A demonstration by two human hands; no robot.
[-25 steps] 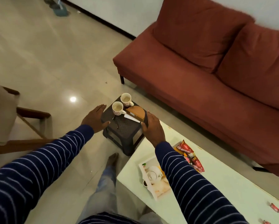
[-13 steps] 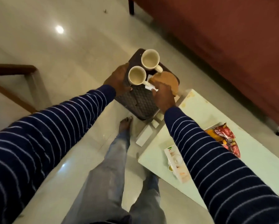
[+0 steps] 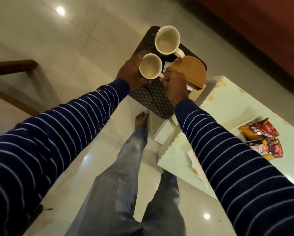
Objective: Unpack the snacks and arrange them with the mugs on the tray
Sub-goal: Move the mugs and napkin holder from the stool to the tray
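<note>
Two cream mugs stand on a dark woven-pattern stool [image 3: 157, 97]. My left hand [image 3: 130, 73] is wrapped around the near mug [image 3: 149, 68]. The far mug [image 3: 167, 41] stands free behind it. Beside them lies a brown woven half-round piece [image 3: 189, 72], and my right hand [image 3: 175, 86] is closed on its near edge, fingers touching the near mug's handle. Snack packets [image 3: 262, 138], red and yellow, lie on the pale table [image 3: 228, 103] at right. My right sleeve mostly covers a printed tray [image 3: 196, 165] at the table's front edge.
A red sofa [image 3: 262, 31] runs along the top right, close behind the stool and table. A wooden chair frame [image 3: 20, 82] stands at left. My legs and a bare foot [image 3: 142, 116] are on the glossy tiled floor just below the stool.
I have leaned in over the stool, so the view looks more steeply down. My left hand went from resting on the stool's edge to gripping the near mug. My right hand stays at the brown piece.
</note>
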